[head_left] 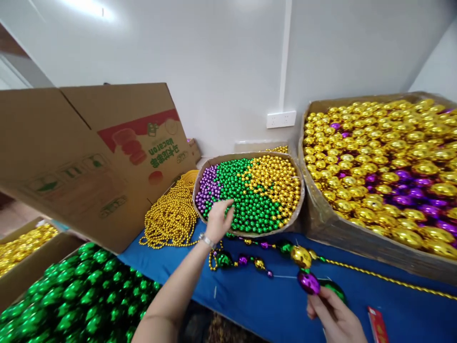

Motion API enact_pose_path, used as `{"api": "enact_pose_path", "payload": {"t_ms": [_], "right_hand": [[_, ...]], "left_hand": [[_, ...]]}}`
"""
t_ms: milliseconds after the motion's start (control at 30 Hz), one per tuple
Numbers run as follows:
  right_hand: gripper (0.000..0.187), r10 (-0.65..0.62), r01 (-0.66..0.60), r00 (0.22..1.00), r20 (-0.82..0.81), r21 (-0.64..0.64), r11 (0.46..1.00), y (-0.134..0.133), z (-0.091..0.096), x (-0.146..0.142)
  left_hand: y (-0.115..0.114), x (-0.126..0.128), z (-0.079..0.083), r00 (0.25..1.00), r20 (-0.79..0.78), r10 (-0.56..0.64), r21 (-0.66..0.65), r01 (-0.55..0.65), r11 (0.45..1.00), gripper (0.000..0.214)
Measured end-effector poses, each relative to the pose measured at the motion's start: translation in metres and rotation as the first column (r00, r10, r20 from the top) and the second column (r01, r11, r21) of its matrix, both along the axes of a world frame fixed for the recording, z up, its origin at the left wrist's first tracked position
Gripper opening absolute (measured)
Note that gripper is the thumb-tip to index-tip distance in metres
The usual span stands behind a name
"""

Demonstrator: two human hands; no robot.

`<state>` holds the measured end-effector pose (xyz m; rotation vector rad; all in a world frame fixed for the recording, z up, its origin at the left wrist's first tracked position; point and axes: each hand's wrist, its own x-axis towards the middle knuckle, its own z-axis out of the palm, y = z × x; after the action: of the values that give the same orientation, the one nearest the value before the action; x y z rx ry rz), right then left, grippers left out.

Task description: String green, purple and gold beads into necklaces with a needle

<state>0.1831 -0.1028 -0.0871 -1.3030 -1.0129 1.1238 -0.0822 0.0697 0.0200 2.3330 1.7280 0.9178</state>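
Many large green beads (74, 290) are heaped at lower left, below a cardboard box (78, 119) printed with upside-down lettering. Next, gold bead strands (171, 214) lie on blue cloth (246, 290). The left hand (220, 221), fingers curled, is at the front of a box (302, 196) of small purple, green and gold beads (257, 205); whether it grips any cannot be told. Before it lies a mixed-bead strand (259, 263). The right hand (333, 312) pinches a large purple bead (309, 282) between thumb and fingers, near a red packet (377, 324). Far right, a bigger box (332, 226) holds gold and purple beads (400, 143).
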Motion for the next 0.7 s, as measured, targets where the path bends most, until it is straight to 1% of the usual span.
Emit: {"api": "enact_pose_path", "payload": {"t_ms": [33, 100, 167, 267, 333, 433, 500, 533, 567, 600, 633, 667, 700], "right_hand": [[0.032, -0.019, 0.02, 1.0, 0.008, -0.022, 1.0, -0.001, 0.002, 0.001], [0.033, -0.031, 0.033, 0.999, 0.034, -0.06, 0.998, -0.003, 0.005, 0.001], [0.034, -0.013, 0.018, 0.998, 0.058, -0.084, 0.996, -0.004, 0.007, 0.0], [0.036, 0.028, -0.021, 0.995, 0.093, -0.067, 0.997, -0.003, 0.008, -0.003], [0.035, 0.058, -0.055, 0.989, 0.134, -0.026, 0.998, -0.003, 0.008, -0.005], [0.03, 0.106, -0.117, 0.971, 0.216, 0.035, 0.993, -0.003, 0.011, -0.007], [0.026, 0.116, -0.14, 0.956, 0.268, 0.073, 0.987, -0.005, 0.013, -0.009], [0.024, 0.114, -0.145, 0.951, 0.289, 0.091, 0.985, -0.006, 0.015, -0.011], [0.023, 0.111, -0.149, 0.944, 0.31, 0.103, 0.983, -0.007, 0.016, -0.013], [0.022, 0.105, -0.151, 0.938, 0.331, 0.115, 0.982, -0.007, 0.017, -0.014], [0.022, 0.097, -0.151, 0.931, 0.353, 0.127, 0.98, -0.008, 0.018, -0.016], [0.022, 0.084, -0.147, 0.922, 0.378, 0.14, 0.979, -0.008, 0.019, -0.017], [0.022, 0.068, -0.142, 0.911, 0.406, 0.154, 0.978, -0.008, 0.02, -0.017]], "left_hand": [[0.014, -0.017, 0.004, 0.975, -0.192, 0.109, -0.044, -0.119, 0.992, 0.03], [0.036, -0.048, 0.008, 0.933, -0.314, 0.177, -0.099, -0.217, 0.971, 0.026], [0.05, -0.07, 0.009, 0.919, -0.349, 0.182, -0.165, -0.252, 0.954, 0.02], [0.059, -0.085, 0.007, 0.919, -0.349, 0.181, -0.232, -0.272, 0.934, 0.018], [0.06, -0.083, 0.007, 0.933, -0.309, 0.183, -0.245, -0.264, 0.933, 0.018], [0.053, -0.069, 0.009, 0.967, -0.191, 0.171, -0.241, -0.215, 0.946, 0.017], [0.04, -0.05, 0.008, 0.986, -0.099, 0.132, -0.239, -0.153, 0.959, 0.023], [0.031, -0.039, 0.006, 0.995, -0.031, 0.095, -0.252, -0.099, 0.963, 0.028], [0.02, -0.026, 0.003, 0.995, 0.088, 0.046, -0.284, -0.019, 0.959, 0.031], [0.009, -0.013, 0.0, 0.967, 0.253, -0.007, -0.323, 0.092, 0.942, 0.033], [-0.002, 0.001, -0.004, 0.87, 0.492, -0.039, -0.357, 0.242, 0.902, 0.034], [-0.012, 0.014, -0.007, 0.713, 0.7, -0.028, -0.363, 0.39, 0.846, 0.033], [-0.022, 0.025, -0.009, 0.53, 0.848, 0.023, -0.344, 0.516, 0.785, 0.032]]}}
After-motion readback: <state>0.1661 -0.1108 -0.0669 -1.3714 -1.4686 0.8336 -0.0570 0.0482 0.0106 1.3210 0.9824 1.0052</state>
